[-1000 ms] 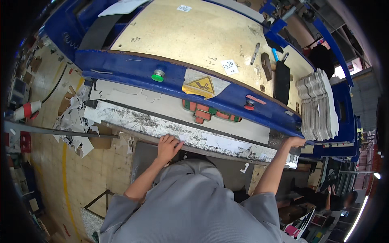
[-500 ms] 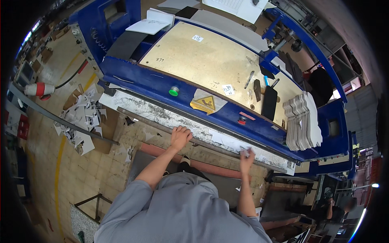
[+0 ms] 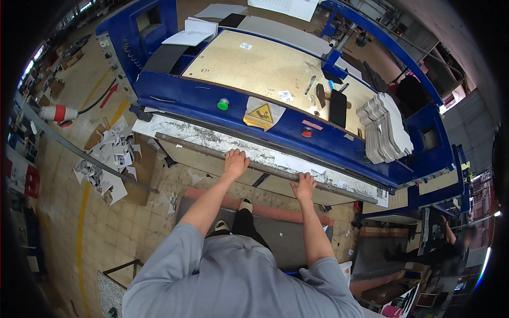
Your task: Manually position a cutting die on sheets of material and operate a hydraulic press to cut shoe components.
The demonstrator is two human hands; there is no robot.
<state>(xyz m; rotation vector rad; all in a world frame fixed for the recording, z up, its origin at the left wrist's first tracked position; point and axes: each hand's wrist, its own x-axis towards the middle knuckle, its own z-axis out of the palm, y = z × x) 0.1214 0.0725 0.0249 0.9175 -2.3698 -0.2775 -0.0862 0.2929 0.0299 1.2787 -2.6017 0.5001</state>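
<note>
In the head view, two hands, the left hand (image 3: 236,163) and the right hand (image 3: 304,185), rested on one long bar (image 3: 269,170) along the front of the blue machine (image 3: 191,100). The right fingers lay loosely spread; whether the left gripped, I could not tell. One green button (image 3: 223,104) and one red button (image 3: 307,132) sat on the machine's front, one card stack (image 3: 384,130) towards its right end.

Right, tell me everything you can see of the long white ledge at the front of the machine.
The white ledge is a long, narrow strip along the front of the blue machine, running down to the right in the picture. Its surface is scuffed with black marks and has a cleaner white patch; its material is unclear. A dark bar, metallic-looking, runs along most of its near edge, where the left hand and right hand rest.
</note>
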